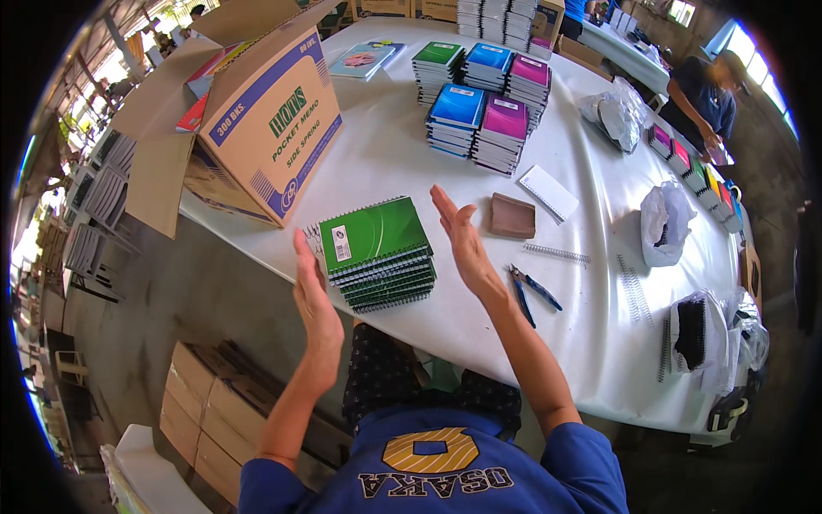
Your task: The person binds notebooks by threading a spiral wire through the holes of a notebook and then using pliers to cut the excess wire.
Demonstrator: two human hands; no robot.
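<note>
You are standing at a white-covered table (591, 343), with a stack of green spiral notebooks (377, 236) lying near the edge directly in front of you. Your left hand (317, 304) is extending its fingers along the left side of this stack, palm facing inward, and is gripping nothing; whether it is touching the wire bindings, I cannot tell. Your right hand (467, 244) is standing apart from the stack's right side, fingers straight, thumb raised, also gripping nothing.

To the right of your right hand, a brown block (513, 216) is lying near a white spiral pad (550, 194). A loose wire coil (556, 254) is lying below these, and pliers with blue handles (543, 292) are resting just beside your right forearm. Beyond your hands, piles of green, blue and magenta notebooks (454, 107) are standing close together. An open cardboard box (265, 128) is sitting to the left, its flaps spreading outward. At the far right, another person (702, 98) is leaning over the table.
</note>
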